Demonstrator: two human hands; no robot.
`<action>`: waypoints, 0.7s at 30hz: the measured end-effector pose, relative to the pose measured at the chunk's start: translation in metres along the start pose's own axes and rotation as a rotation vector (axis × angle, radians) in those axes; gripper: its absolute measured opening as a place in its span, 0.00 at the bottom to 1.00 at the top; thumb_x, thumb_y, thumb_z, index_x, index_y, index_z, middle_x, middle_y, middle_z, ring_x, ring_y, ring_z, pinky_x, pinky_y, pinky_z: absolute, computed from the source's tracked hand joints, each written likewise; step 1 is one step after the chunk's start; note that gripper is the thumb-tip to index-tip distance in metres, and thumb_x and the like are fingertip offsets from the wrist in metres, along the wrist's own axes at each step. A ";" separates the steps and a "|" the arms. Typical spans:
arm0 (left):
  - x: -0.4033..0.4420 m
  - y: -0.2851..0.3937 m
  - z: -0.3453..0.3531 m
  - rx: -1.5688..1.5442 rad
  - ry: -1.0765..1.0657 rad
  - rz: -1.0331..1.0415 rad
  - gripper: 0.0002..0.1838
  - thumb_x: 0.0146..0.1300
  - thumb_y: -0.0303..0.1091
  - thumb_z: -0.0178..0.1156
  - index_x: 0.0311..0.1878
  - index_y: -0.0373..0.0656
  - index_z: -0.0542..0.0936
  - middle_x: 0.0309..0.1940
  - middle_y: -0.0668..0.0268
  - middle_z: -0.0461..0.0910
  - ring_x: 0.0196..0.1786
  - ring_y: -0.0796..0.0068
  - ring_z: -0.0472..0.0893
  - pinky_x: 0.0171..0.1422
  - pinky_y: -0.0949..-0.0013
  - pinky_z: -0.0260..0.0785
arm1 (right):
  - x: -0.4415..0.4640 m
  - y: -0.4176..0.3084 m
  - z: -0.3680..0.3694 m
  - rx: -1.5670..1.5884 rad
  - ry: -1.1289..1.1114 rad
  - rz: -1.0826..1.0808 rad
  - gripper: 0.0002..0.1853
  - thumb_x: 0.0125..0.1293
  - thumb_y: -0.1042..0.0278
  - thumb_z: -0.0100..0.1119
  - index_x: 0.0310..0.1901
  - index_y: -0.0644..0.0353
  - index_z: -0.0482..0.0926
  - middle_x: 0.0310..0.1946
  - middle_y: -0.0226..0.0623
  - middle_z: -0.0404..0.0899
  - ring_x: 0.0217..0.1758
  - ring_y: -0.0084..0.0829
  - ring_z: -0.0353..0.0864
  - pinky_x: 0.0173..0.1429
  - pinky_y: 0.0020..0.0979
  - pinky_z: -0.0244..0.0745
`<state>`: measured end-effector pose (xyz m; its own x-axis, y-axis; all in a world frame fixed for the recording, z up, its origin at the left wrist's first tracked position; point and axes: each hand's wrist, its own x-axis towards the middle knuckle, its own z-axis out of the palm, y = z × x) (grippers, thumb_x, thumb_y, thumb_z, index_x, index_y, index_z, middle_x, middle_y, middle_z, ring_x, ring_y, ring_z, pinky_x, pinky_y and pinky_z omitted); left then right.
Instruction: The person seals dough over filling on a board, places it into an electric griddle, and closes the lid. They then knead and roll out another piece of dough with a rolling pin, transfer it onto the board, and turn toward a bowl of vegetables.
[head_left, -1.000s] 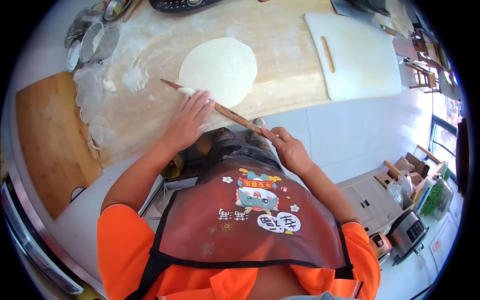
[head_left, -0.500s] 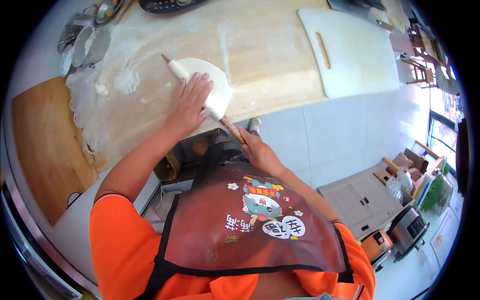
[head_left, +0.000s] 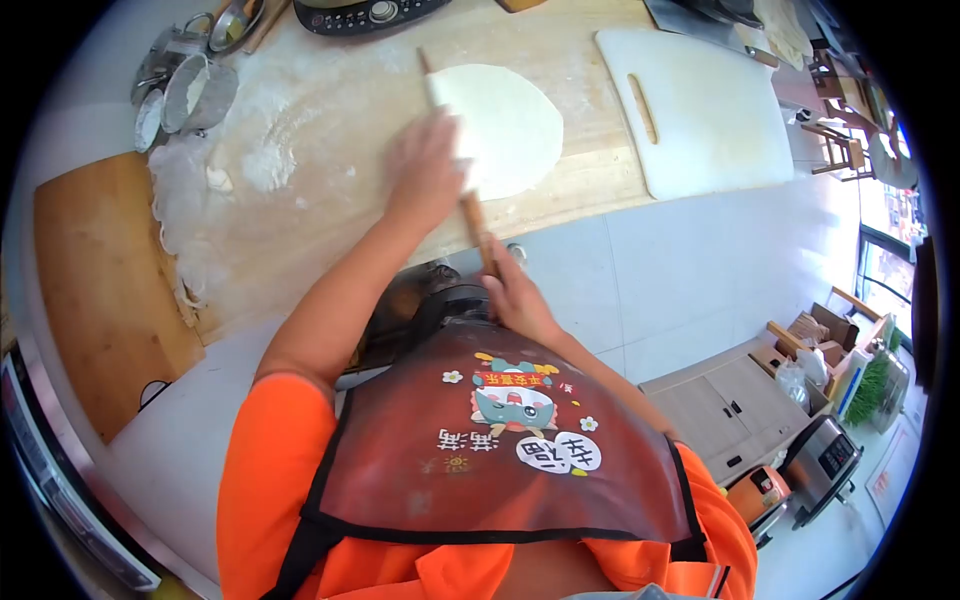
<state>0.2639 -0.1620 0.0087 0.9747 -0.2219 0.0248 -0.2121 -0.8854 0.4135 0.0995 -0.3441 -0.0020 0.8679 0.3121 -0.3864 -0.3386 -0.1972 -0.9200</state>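
Note:
A thin round dough sheet [head_left: 508, 130] lies spread on the floury wooden work board [head_left: 330, 170]. Along its left edge runs a long wooden rolling pin [head_left: 475, 218], its far tip sticking out past the dough. My left hand [head_left: 428, 170], blurred by motion, lies flat over the middle of the pin beside the dough, fingers stretched out. Closed around the pin's near end, at the front edge of the board, is my right hand [head_left: 515, 295]. The part of the pin under my left hand is hidden.
A white cutting board [head_left: 710, 120] lies at the right, a knife near its far corner. Metal bowls [head_left: 200, 95] stand at the far left by loose flour [head_left: 270, 160]. A black appliance with a dial [head_left: 375, 15] sits at the back.
The dough, partly wrapped on the pin before, now lies flat and round. The pin has turned more upright in view, and my left hand has moved right and slightly away from me.

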 end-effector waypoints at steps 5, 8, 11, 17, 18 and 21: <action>-0.017 -0.038 -0.031 -1.327 0.012 -0.938 0.23 0.80 0.43 0.55 0.63 0.32 0.76 0.54 0.50 0.84 0.54 0.58 0.86 0.58 0.54 0.80 | 0.041 -0.012 -0.004 -0.377 0.131 -0.316 0.32 0.70 0.80 0.52 0.76 0.66 0.61 0.56 0.63 0.75 0.59 0.60 0.78 0.62 0.49 0.77; -0.010 -0.036 -0.029 -1.238 -0.136 -0.982 0.21 0.80 0.43 0.55 0.60 0.32 0.78 0.49 0.52 0.85 0.47 0.63 0.87 0.48 0.58 0.83 | 0.059 -0.025 -0.096 -0.757 0.305 -0.266 0.26 0.70 0.81 0.49 0.68 0.52 0.76 0.50 0.48 0.79 0.53 0.53 0.80 0.57 0.48 0.79; 0.028 -0.025 -0.045 -1.262 -0.099 -0.917 0.22 0.79 0.44 0.57 0.63 0.33 0.77 0.54 0.51 0.84 0.54 0.61 0.86 0.52 0.56 0.82 | 0.047 -0.035 -0.176 -0.961 0.353 -0.459 0.27 0.64 0.83 0.52 0.62 0.53 0.84 0.47 0.40 0.81 0.52 0.46 0.80 0.55 0.44 0.79; 0.026 -0.010 0.017 0.149 -0.040 0.393 0.32 0.72 0.47 0.62 0.75 0.44 0.71 0.80 0.57 0.64 0.84 0.54 0.58 0.86 0.45 0.48 | 0.009 -0.037 -0.166 -1.023 0.215 -0.405 0.28 0.67 0.84 0.54 0.67 0.53 0.81 0.47 0.41 0.81 0.49 0.45 0.83 0.51 0.40 0.82; 0.005 -0.010 -0.002 0.133 -0.135 0.440 0.35 0.70 0.46 0.63 0.77 0.45 0.69 0.81 0.56 0.62 0.84 0.54 0.58 0.86 0.44 0.47 | -0.005 -0.029 -0.164 -0.984 0.172 -0.369 0.28 0.68 0.84 0.55 0.68 0.52 0.80 0.48 0.42 0.81 0.47 0.45 0.84 0.49 0.40 0.83; -0.064 -0.025 -0.032 0.056 -0.248 0.381 0.39 0.67 0.42 0.64 0.81 0.46 0.64 0.82 0.55 0.59 0.85 0.53 0.56 0.87 0.42 0.46 | -0.037 -0.032 -0.147 -0.868 0.040 -0.308 0.28 0.67 0.85 0.54 0.68 0.52 0.80 0.49 0.42 0.81 0.47 0.46 0.85 0.50 0.40 0.83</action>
<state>0.2092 -0.1122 0.0258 0.7818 -0.6210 -0.0563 -0.5621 -0.7410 0.3673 0.1314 -0.4856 0.0512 0.8920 0.4369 -0.1155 0.2863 -0.7441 -0.6036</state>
